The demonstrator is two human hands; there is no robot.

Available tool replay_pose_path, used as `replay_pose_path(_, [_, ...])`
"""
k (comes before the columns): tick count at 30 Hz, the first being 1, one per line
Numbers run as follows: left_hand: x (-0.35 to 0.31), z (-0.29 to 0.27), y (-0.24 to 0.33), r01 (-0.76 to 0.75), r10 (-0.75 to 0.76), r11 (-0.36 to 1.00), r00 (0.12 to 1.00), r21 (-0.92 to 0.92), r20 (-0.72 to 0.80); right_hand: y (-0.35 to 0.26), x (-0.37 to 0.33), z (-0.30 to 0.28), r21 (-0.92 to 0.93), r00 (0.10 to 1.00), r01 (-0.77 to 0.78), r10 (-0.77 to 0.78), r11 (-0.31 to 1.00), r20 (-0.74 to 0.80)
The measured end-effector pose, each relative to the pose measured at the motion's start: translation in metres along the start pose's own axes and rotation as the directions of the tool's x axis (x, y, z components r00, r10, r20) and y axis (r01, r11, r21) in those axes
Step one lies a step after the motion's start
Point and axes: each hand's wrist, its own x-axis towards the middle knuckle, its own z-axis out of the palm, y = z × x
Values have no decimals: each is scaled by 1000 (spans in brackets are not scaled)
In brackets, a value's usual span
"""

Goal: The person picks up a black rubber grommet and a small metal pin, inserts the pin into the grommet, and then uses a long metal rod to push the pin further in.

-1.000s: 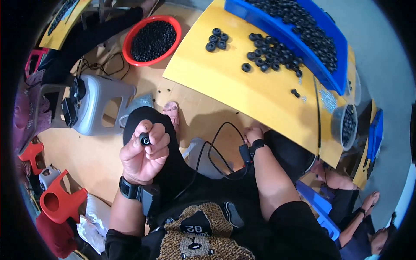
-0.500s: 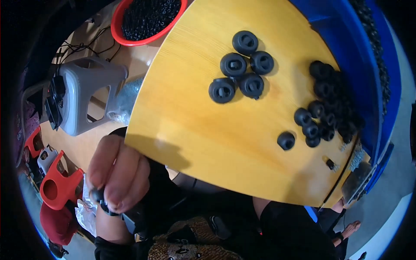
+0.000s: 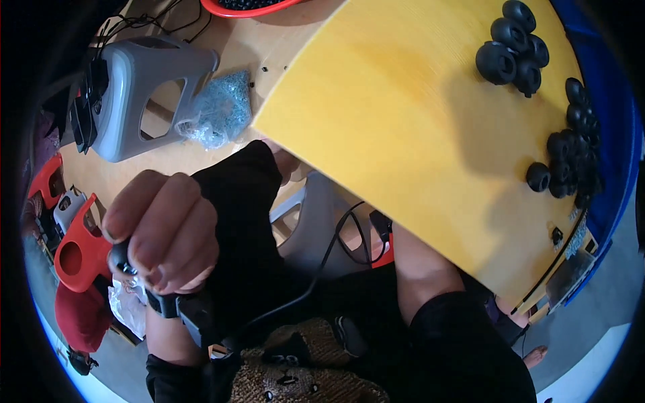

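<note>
Open passage over left half of yellow table. Black round parts, then blue tray, obstruct right; cable loops below near edge.

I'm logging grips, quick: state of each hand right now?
Left hand: closed, pinching a black part.
Right hand: hidden by the table; cannot be told.

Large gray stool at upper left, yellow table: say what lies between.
In the head view, a clear bag of small bluish pieces lies on the floor between stool and table, with a few tiny dark bits.
</note>
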Motion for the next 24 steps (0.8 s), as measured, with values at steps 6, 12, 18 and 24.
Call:
replay_pose_path(6, [28,-6,-30,49,-46,997,998,-65,44,-152,-42,-117,12,993,-101,100,995,69])
replay_pose_path(12, [29,-12,-20,40,-33,987,999,-156,42,-238,-29,-120,107,980,-123,104,987,171])
replay_pose_path(18, [18,-9,-16,-92,87,993,994,-74,-65,-291,17,-37,232,961,-101,35,967,273])
replay_pose_path(24, [-4,-13,-22,-250,267,962,942,107,-201,-385,67,24,369,936,-71,-66,927,345])
